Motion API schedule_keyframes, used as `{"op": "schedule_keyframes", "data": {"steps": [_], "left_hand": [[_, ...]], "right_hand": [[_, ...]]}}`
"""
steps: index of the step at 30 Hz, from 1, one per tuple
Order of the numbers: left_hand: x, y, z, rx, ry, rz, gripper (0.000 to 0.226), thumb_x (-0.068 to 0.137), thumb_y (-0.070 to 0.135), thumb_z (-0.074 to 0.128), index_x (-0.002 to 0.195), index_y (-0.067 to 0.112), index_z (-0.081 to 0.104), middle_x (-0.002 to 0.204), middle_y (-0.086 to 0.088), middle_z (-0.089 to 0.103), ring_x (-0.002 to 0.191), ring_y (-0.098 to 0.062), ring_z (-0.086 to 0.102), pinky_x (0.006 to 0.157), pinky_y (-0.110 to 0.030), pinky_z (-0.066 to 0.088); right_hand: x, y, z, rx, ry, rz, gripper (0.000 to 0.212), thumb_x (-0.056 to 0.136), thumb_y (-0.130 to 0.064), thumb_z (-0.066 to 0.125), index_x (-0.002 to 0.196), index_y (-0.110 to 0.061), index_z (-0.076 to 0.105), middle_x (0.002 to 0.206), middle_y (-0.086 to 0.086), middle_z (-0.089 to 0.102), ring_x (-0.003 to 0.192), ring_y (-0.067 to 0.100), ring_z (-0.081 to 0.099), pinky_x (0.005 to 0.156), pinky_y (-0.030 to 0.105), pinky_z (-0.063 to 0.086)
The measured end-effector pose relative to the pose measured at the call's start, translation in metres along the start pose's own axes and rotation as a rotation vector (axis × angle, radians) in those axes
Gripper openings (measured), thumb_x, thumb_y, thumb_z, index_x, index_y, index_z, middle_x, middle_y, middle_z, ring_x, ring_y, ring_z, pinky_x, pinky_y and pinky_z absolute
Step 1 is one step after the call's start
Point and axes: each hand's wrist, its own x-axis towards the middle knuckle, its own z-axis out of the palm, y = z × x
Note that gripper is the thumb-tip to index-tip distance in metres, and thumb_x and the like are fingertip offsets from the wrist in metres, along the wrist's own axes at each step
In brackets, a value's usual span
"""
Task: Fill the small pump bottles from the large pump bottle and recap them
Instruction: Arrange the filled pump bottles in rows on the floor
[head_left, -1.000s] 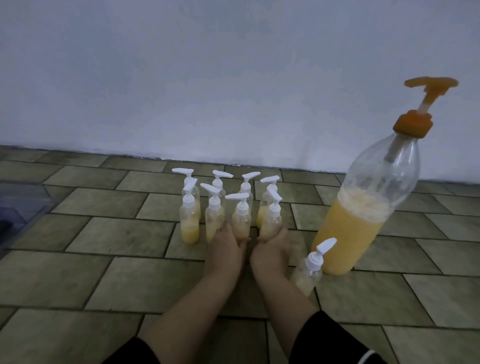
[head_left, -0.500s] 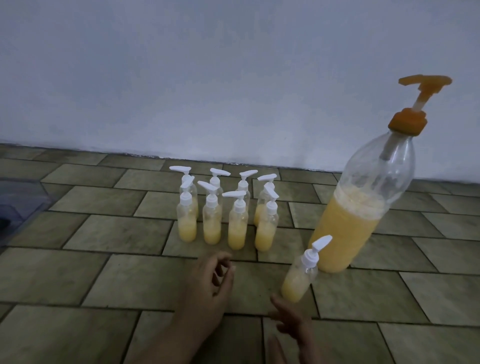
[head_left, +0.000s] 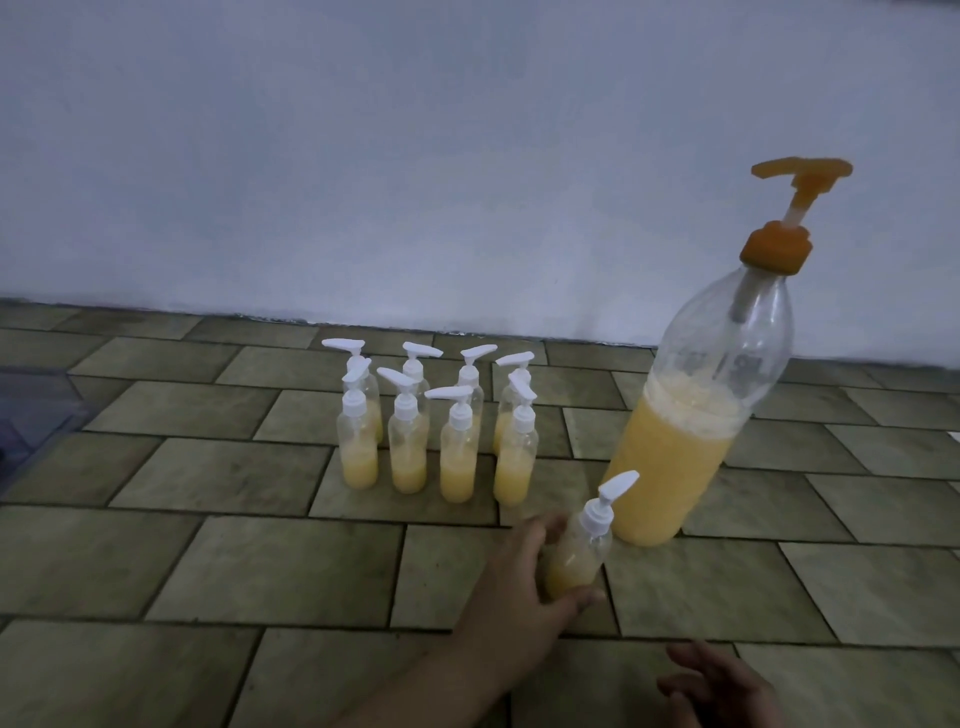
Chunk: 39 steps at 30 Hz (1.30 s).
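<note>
While my left hand (head_left: 511, 587) curls around the lone bottle (head_left: 576, 551), thumb (head_left: 582, 600) on the near side low down and fingers (head_left: 543, 530) wrapping behind it, the bottle stands on the tiled floor (head_left: 260, 561) just in front of the big bottle (head_left: 696, 415). My grip is loose and partly closed on its lower half; I cannot tell whether it is lifted off the tile or resting there. It leans a little to the right, its white pump (head_left: 608, 499) capped on, nozzle pointing up and right, with yellow liquid in its lower part.

My right hand (head_left: 722, 686) sits at the bottom edge of the view, fingers half curled, open, holding nothing, well apart from every bottle.

Beyond my left hand stands a cluster of small bottles (head_left: 436, 431), eight as far as I can count, in two rows, all upright and capped with white pumps, each holding yellow liquid in its lower part. They stand close together, the back row partly hidden by the front.

Right of them, the big bottle is clear, a bit over half full of the same yellow liquid with foam on top, and wears an orange pump (head_left: 789, 213) raised high. It looks tilted right in this wide view.

A pale wall (head_left: 415, 156) runs behind everything. At the far left edge lies a clear bin (head_left: 31, 405), only partly in view.
</note>
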Motion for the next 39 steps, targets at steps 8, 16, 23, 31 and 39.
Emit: {"op": "schedule_keyframes", "data": {"steps": [8, 16, 23, 31, 39], "left_hand": [[0.004, 0.0, 0.004, 0.011, 0.039, -0.009, 0.052, 0.085, 0.04, 0.064, 0.131, 0.033, 0.042, 0.123, 0.024, 0.047, 0.111, 0.008, 0.045, 0.09, -0.01, 0.039], [-0.008, -0.005, -0.034, -0.032, 0.253, -0.042, 0.045, 0.085, 0.036, 0.065, 0.124, 0.04, 0.042, 0.115, 0.026, 0.05, 0.108, 0.003, 0.052, 0.091, -0.025, 0.05], [-0.009, -0.019, -0.079, -0.041, 0.594, -0.096, 0.045, 0.079, 0.025, 0.073, 0.12, 0.026, 0.054, 0.109, 0.009, 0.061, 0.101, -0.008, 0.059, 0.084, -0.028, 0.053], [-0.005, -0.027, -0.085, -0.009, 0.545, -0.083, 0.045, 0.08, 0.021, 0.073, 0.121, 0.024, 0.054, 0.104, 0.015, 0.059, 0.103, -0.006, 0.059, 0.087, -0.024, 0.05], [-0.005, -0.037, -0.079, -0.013, 0.528, -0.043, 0.055, 0.08, 0.027, 0.072, 0.128, 0.03, 0.046, 0.117, 0.016, 0.055, 0.109, -0.003, 0.055, 0.084, -0.018, 0.046]], "right_hand": [[-0.002, 0.022, 0.017, -0.098, 0.026, -0.147, 0.105, 0.07, 0.042, 0.038, 0.067, -0.059, 0.065, 0.06, -0.024, 0.066, 0.042, 0.0, 0.059, 0.046, 0.004, 0.043], [0.007, 0.027, 0.015, -0.066, 0.009, -0.173, 0.099, 0.071, 0.038, 0.044, 0.063, -0.058, 0.066, 0.057, -0.022, 0.066, 0.042, 0.0, 0.058, 0.047, 0.004, 0.043], [0.012, 0.018, 0.012, -0.04, -0.04, 0.008, 0.05, 0.088, 0.025, 0.031, 0.061, -0.004, 0.062, 0.04, -0.003, 0.06, 0.03, 0.005, 0.053, 0.035, 0.01, 0.04], [0.018, 0.033, 0.007, -0.05, -0.034, 0.004, 0.092, 0.086, 0.028, 0.026, 0.046, -0.045, 0.067, 0.05, -0.008, 0.066, 0.038, 0.006, 0.058, 0.043, 0.009, 0.044], [0.017, 0.043, 0.005, -0.15, 0.108, -0.062, 0.048, 0.083, 0.03, 0.037, 0.068, -0.007, 0.064, 0.053, -0.005, 0.067, 0.038, 0.003, 0.057, 0.043, 0.006, 0.043]]}}
